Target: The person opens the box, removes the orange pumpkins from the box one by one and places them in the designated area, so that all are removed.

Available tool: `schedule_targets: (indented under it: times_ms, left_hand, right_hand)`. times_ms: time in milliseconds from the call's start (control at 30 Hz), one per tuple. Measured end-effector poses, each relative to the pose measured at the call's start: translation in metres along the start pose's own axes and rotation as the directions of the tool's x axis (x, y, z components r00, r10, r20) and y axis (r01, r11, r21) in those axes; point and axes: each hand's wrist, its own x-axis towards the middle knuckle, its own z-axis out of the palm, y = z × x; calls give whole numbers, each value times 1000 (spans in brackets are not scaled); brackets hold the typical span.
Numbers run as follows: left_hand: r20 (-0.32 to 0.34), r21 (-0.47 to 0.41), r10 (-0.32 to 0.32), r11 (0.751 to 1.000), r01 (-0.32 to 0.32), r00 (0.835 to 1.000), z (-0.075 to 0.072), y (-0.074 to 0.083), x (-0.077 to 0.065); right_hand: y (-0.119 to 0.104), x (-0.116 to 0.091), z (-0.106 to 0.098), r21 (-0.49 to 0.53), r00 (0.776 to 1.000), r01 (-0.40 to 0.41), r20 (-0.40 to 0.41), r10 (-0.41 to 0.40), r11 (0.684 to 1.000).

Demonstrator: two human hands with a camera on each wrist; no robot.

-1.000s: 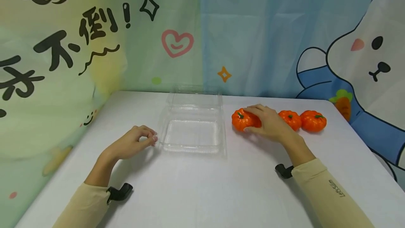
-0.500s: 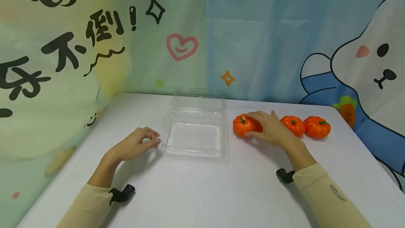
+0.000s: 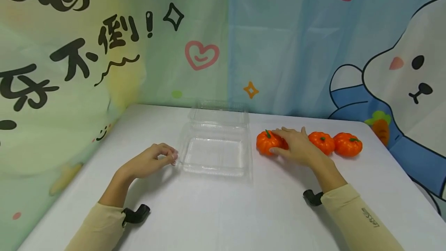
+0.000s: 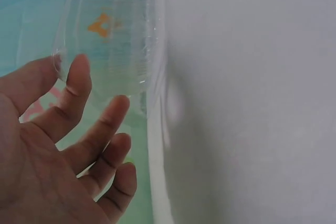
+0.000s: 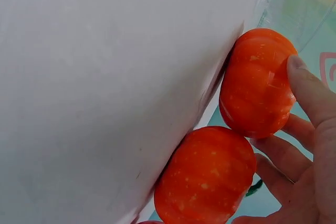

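In the head view, my left hand (image 3: 151, 162) is at the left edge of a clear plastic clamshell container (image 3: 214, 169), which stands open with its lid back. The left wrist view shows thumb and index finger pinching the container's rim (image 4: 60, 72), the other fingers loosely bent. My right hand (image 3: 294, 146) grips the leftmost small orange pumpkin (image 3: 266, 145), thumb on the near side and fingers over the far side. A second pumpkin (image 5: 206, 177) sits against it, mostly hidden behind the hand in the head view.
Two more orange pumpkins (image 3: 321, 143) stand side by side right of my right hand. All rest on a white table (image 3: 216, 212). A printed cloth backdrop (image 3: 271, 42) hangs behind the table's far edge.
The head view has tilted up, so the scene sits lower. The gripped pumpkin has tipped slightly, its stem now pointing more upward. Both hands keep nearly the same places.
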Motion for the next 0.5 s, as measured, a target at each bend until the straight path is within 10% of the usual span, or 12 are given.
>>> schedule_targets:
  times_ms: [500]
  left_hand:
    - [-141,148,-38,987,58,989,-3,-1,25]
  right_hand:
    - [1,-1,0,26,998,14,-57,-13,1000]
